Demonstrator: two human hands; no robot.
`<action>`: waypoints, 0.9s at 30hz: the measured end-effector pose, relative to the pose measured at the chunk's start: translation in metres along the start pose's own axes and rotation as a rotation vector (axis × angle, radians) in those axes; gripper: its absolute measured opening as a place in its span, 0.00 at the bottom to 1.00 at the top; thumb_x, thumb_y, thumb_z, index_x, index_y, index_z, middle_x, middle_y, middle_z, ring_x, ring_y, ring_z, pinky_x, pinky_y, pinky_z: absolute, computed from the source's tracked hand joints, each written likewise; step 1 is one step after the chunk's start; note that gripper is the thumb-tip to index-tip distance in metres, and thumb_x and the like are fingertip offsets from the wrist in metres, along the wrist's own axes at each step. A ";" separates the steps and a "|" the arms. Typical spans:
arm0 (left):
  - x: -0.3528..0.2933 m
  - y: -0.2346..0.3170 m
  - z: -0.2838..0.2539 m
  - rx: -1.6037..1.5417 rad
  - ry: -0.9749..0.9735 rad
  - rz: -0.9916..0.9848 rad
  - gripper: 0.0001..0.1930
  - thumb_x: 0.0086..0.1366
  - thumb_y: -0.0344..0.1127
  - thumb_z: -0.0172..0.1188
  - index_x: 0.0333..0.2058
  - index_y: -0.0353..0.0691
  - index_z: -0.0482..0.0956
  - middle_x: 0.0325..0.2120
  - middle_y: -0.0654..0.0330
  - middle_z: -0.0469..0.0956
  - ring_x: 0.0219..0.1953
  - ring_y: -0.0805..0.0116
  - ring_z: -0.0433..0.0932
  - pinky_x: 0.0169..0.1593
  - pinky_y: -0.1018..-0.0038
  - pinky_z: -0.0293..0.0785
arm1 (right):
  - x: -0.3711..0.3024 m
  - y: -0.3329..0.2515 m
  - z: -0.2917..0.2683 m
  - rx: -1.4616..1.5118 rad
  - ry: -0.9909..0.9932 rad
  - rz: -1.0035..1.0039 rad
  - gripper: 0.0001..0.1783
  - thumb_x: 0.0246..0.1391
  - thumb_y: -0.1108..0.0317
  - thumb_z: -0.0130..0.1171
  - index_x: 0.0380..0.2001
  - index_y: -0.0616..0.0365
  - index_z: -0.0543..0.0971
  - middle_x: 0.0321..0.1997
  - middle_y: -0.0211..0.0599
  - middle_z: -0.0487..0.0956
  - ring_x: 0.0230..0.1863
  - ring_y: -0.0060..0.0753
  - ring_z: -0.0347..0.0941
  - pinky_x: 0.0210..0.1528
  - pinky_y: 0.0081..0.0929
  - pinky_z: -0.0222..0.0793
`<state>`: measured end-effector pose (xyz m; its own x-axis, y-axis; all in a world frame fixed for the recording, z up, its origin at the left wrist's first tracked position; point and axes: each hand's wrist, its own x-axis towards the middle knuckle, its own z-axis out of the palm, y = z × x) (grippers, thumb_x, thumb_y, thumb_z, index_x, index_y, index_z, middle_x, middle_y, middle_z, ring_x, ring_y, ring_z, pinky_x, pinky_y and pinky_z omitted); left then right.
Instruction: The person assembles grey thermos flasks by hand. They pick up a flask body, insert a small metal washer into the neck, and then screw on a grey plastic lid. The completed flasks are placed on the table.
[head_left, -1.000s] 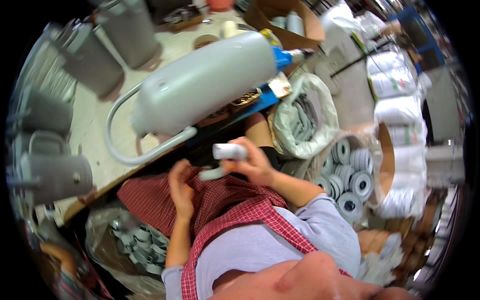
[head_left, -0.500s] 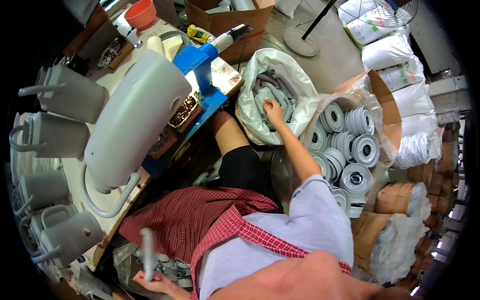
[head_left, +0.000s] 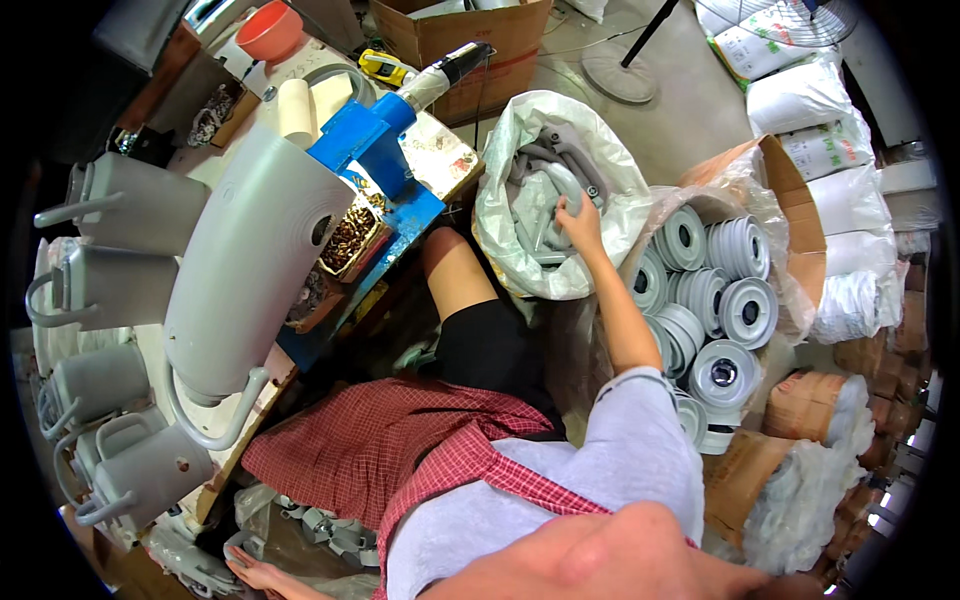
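Inside a white sack [head_left: 622,225] lie several grey curved plastic handles. My right hand [head_left: 578,222] reaches in with its fingers closed on one grey handle [head_left: 563,182]. At the lower left, my left hand [head_left: 258,572] is low beside the bench edge, its fingers closed round a grey plastic part [head_left: 246,546], seen only in part. On the bench to the left, a large grey watering can body [head_left: 240,270] with a looped handle leans against a blue fixture [head_left: 365,140]. A hole shows in its upper end.
A box of small brass-coloured fittings [head_left: 350,238] sits by the fixture. Several grey cans [head_left: 135,290] line the bench's left side. Grey round discs [head_left: 750,312] fill a plastic-lined carton on the right. Below, an open bag [head_left: 330,545] holds grey parts. A fan stand [head_left: 620,75] is behind.
My left hand has moved left and down with the grey part. My right hand has shifted slightly right within the sack and now grips a handle. The view has shifted a little.
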<state>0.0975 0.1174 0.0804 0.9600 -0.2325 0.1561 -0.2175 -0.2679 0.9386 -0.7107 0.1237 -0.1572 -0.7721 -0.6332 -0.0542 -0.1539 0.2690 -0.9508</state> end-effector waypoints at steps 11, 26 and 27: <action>0.102 -0.103 0.010 -0.137 -0.441 0.226 0.20 0.71 0.39 0.52 0.54 0.29 0.71 0.47 0.46 0.77 0.48 0.57 0.79 0.53 0.67 0.78 | -0.082 -0.151 -0.009 -0.074 -0.136 -0.557 0.13 0.41 0.83 0.60 0.33 0.61 0.74 0.35 0.39 0.75 0.34 0.35 0.73 0.38 0.27 0.69; 0.163 -0.188 -0.018 0.582 -0.538 0.678 0.15 0.69 0.37 0.53 0.51 0.35 0.75 0.47 0.53 0.78 0.46 0.61 0.79 0.51 0.70 0.72 | -0.117 -0.210 0.027 1.689 -0.337 0.574 0.13 0.61 0.63 0.56 0.37 0.61 0.67 0.34 0.32 0.67 0.35 0.29 0.65 0.46 0.30 0.67; 0.169 -0.193 -0.018 0.612 -0.520 0.757 0.15 0.69 0.36 0.54 0.50 0.35 0.75 0.47 0.52 0.78 0.47 0.59 0.78 0.51 0.69 0.72 | -0.120 -0.207 0.030 1.727 -0.344 0.608 0.13 0.61 0.63 0.56 0.38 0.61 0.67 0.34 0.32 0.67 0.36 0.29 0.65 0.46 0.30 0.67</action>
<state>0.3050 0.1463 -0.0689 0.3815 -0.8583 0.3432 -0.9063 -0.2743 0.3215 -0.5681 0.1220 0.0374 -0.2970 -0.9050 -0.3045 0.9487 -0.3158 0.0132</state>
